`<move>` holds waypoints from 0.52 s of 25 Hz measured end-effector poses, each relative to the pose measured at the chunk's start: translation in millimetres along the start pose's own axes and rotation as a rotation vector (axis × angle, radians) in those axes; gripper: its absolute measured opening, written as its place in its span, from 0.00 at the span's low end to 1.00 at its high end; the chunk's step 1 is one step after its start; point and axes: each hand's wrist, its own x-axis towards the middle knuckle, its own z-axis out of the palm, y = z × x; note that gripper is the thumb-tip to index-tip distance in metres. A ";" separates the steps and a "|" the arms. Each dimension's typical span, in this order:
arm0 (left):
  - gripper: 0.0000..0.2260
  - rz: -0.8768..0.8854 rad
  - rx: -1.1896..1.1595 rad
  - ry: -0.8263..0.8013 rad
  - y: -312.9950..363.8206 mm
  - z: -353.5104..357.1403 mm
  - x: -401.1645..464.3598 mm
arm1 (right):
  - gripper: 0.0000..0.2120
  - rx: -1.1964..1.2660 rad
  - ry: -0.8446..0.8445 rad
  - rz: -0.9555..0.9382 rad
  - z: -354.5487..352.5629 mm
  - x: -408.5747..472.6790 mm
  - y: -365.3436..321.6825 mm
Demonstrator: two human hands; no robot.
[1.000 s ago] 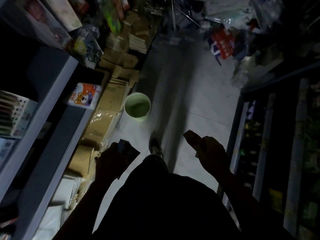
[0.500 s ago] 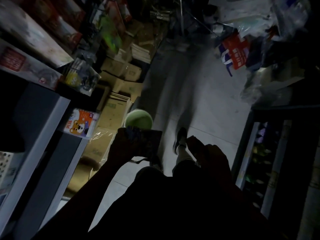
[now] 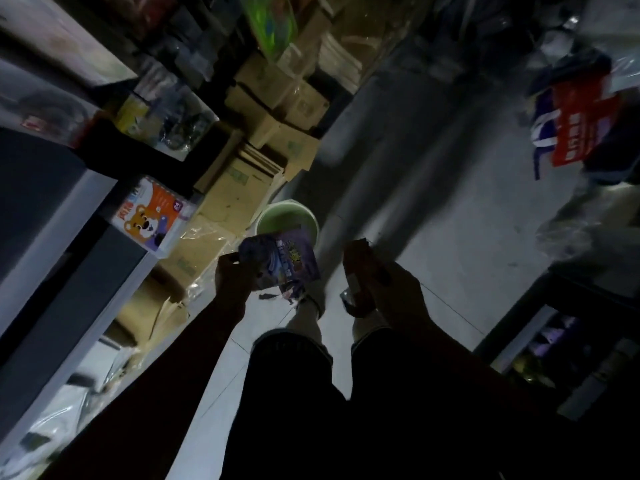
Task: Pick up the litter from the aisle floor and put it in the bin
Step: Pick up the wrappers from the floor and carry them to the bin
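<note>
Head cam, pretty dark aisle. Left hand (image 3: 232, 276) pinches purple wrapper (image 3: 282, 259), held just short of green bin (image 3: 310, 220) by cardboard boxes (image 3: 239, 188). Right hand (image 3: 388, 289) curls round another dark scrap (image 3: 358, 265), can't tell what. Pickup looks done; drop into bin left, both pieces.

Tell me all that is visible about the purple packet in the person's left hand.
The purple packet is a flat, glossy wrapper, apparently plastic film, with pale and yellow print too blurred to read. It looks crumpled and a ragged end hangs below it. The left hand pinches its left edge, holding it roughly face up in the air. In the view it overlaps the near rim of the pale green bin standing on the aisle floor.
</note>
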 end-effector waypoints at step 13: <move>0.07 -0.229 -0.072 0.041 -173.6 130.6 308.9 | 0.24 -0.170 -0.030 0.063 275.3 327.6 109.7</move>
